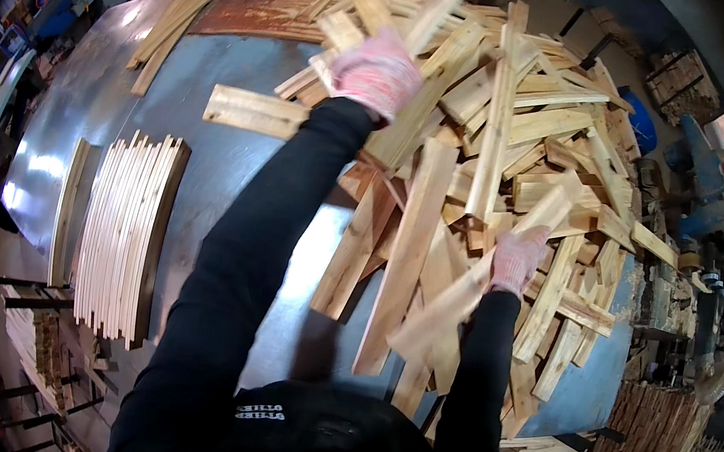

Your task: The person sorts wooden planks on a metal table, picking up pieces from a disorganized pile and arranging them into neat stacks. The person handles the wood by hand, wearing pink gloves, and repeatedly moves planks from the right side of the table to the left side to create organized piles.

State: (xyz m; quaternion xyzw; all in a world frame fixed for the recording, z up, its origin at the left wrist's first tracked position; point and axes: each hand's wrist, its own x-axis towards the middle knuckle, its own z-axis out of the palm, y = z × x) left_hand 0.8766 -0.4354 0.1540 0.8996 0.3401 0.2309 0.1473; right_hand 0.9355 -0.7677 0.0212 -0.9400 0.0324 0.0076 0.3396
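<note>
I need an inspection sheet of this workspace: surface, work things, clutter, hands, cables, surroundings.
Surface: grey metal table, bare in places.
Work things: loose heap of wood slats; long slat; raised slat.
Clutter: neat stack of slats on edge; a few boards at the far left.
Hands: left hand, gloved, grips the raised slat; right hand, gloved, grips the long slat.
Cables: nothing seen.
Surroundings: blue machine right; stacked wood below right.

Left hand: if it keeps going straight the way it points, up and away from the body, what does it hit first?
The left hand, gloved and closed on a wooden slat, points into the loose pile of wood offcuts. It would likely meet the pieces just beyond its knuckles first, though depth is hard to judge.
</note>
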